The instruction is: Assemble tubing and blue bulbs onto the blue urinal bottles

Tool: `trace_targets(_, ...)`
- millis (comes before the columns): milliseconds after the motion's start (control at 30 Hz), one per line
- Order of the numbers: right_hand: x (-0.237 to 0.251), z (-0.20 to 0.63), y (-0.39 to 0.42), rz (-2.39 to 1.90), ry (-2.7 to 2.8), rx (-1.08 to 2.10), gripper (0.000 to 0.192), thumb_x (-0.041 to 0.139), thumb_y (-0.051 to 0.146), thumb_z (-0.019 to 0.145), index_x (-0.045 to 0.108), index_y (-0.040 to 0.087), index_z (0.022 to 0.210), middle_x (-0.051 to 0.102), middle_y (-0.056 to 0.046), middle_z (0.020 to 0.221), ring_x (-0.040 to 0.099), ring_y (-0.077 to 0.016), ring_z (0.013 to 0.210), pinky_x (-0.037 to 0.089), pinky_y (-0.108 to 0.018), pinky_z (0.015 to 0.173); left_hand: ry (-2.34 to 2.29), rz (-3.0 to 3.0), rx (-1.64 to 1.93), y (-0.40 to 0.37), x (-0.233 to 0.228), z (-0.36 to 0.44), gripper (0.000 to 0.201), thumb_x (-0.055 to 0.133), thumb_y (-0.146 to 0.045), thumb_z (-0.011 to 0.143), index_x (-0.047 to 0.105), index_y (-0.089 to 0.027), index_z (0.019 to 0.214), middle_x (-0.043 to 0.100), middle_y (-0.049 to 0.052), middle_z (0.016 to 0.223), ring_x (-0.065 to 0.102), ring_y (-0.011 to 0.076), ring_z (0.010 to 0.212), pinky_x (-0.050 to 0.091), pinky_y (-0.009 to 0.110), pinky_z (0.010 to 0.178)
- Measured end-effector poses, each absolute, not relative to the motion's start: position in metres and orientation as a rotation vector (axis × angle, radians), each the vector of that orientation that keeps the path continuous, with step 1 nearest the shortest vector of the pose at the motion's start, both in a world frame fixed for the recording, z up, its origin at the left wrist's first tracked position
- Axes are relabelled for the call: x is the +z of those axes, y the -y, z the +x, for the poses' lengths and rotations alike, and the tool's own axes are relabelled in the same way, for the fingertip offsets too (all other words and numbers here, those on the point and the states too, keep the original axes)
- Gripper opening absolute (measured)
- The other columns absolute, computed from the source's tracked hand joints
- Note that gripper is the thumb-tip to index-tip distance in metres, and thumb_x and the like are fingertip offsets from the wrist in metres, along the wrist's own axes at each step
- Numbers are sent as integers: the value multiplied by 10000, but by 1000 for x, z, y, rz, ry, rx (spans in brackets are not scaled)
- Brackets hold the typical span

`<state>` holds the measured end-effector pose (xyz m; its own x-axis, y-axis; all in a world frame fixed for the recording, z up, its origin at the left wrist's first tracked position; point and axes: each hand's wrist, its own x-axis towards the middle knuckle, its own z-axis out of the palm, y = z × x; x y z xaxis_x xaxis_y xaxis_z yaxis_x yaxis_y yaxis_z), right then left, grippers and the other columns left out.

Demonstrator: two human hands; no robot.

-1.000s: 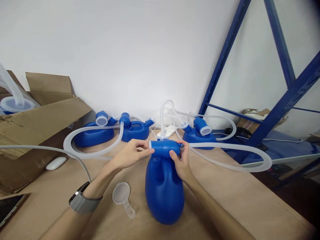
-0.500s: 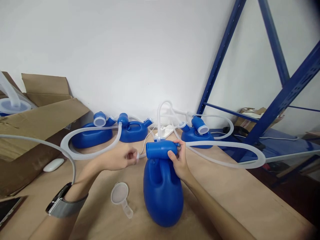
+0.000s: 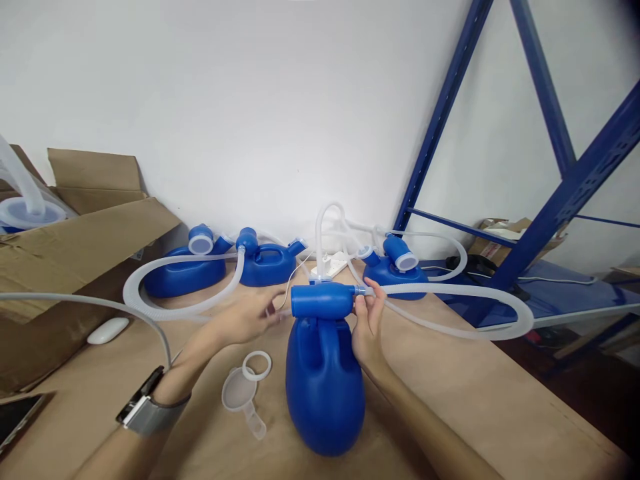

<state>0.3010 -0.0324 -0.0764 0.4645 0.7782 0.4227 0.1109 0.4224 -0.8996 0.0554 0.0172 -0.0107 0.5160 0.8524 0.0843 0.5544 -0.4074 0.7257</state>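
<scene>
A blue plastic bottle [image 3: 325, 393] with a moulded handle lies in front of me, its rounded base toward me. Across its far end sits a blue cylindrical head piece [image 3: 321, 301], its wide mouth facing left. At its narrow right end, my right hand [image 3: 367, 327] pinches the end of a clear ribbed hose [image 3: 465, 291]. My left hand [image 3: 253, 317] is just left of the wide mouth, fingers loosely apart and apparently holding nothing. On the table below it, a white ring [image 3: 257, 366] overlaps the edge of a translucent round cap [image 3: 239, 389] with a tab.
Similar blue bottles [image 3: 267, 265] with hoses stand along the wall. On the left are an open cardboard box [image 3: 90, 240], a white mouse [image 3: 107, 331] and a dark-screened device [image 3: 20, 419]. A white power strip [image 3: 333, 265] lies behind the bottle. Blue shelving [image 3: 545, 287] stands right.
The white ring now lies against the cap on the table. My left hand's fingers have loosened. My right hand has shifted from the blue head piece onto the hose end.
</scene>
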Motion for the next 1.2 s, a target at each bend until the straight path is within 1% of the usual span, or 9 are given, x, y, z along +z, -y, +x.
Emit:
trace_targets(67, -77, 299, 32, -1061, 986, 511, 400, 554, 591, 974, 427, 320, 1239, 607, 27, 859, 600, -180, 727, 523, -314, 680, -1151, 1962, 660, -14, 3, 56, 613, 526, -578, 921, 548, -246, 1436, 748, 93, 1074, 712, 280, 958, 570, 380, 817)
trace_targets(133, -78, 298, 32, -1046, 972, 550, 365, 571, 583, 972, 414, 316, 1168, 554, 59, 758, 552, -165, 650, 493, -297, 639, -1129, 1785, 675, -8, 13, 60, 662, 419, -669, 968, 497, -250, 1475, 712, 113, 1210, 698, 283, 1067, 586, 385, 841)
trace_targets(233, -77, 300, 32, -974, 959, 645, 370, 606, 603, 945, 445, 310, 1104, 529, 70, 700, 513, -153, 609, 458, -275, 594, -1080, 1784, 639, 1, 17, 69, 717, 499, -726, 931, 486, -276, 1488, 684, 105, 1300, 684, 286, 1113, 580, 378, 856)
trace_targets(333, -71, 301, 32, -883, 931, 745, 374, 682, 558, 905, 488, 306, 1100, 504, 80, 664, 485, -136, 580, 435, -254, 569, -1082, 2005, 634, 6, 15, 77, 662, 649, -654, 875, 564, -249, 1392, 721, 81, 1209, 699, 274, 1015, 545, 380, 865)
trace_targets(400, -65, 302, 32, -829, 903, 811, 402, 707, 488, 899, 492, 323, 1195, 487, 91, 650, 468, -129, 568, 428, -244, 561, -1073, 2072, 651, 6, 13, 80, 577, 693, -617, 848, 614, -222, 1261, 740, 64, 1110, 704, 262, 939, 532, 374, 837)
trace_targets(567, -55, 302, 32, -779, 878, 894, 673, 732, 403, 866, 374, 385, 1436, 464, 115, 624, 422, -121, 532, 386, -219, 510, -1071, 2012, 670, 3, 13, 79, 527, 772, -601, 764, 604, -209, 1074, 735, 36, 952, 710, 250, 812, 526, 352, 744)
trace_targets(800, -52, 301, 31, -732, 816, 973, 860, 761, 367, 830, 285, 455, 1541, 424, 119, 613, 381, -120, 538, 352, -200, 526, -1082, 1999, 639, 2, 15, 75, 518, 774, -616, 756, 587, -223, 1036, 726, 26, 977, 708, 245, 813, 495, 335, 726)
trace_targets(1033, -53, 304, 26, -734, 804, 969, 866, 717, 365, 850, 254, 465, 1576, 450, 106, 653, 448, -131, 590, 416, -226, 596, -1114, 2003, 622, 7, 18, 80, 485, 803, -563, 728, 581, -233, 1005, 709, -7, 893, 698, 244, 817, 475, 324, 739)
trace_targets(1200, -53, 309, 26, -806, 910, 870, 818, 679, 379, 877, 270, 381, 1585, 469, 112, 616, 436, -131, 543, 410, -238, 545, -1125, 2044, 626, 9, 18, 83, 482, 806, -565, 714, 580, -231, 977, 693, -9, 856, 673, 237, 779, 462, 319, 713)
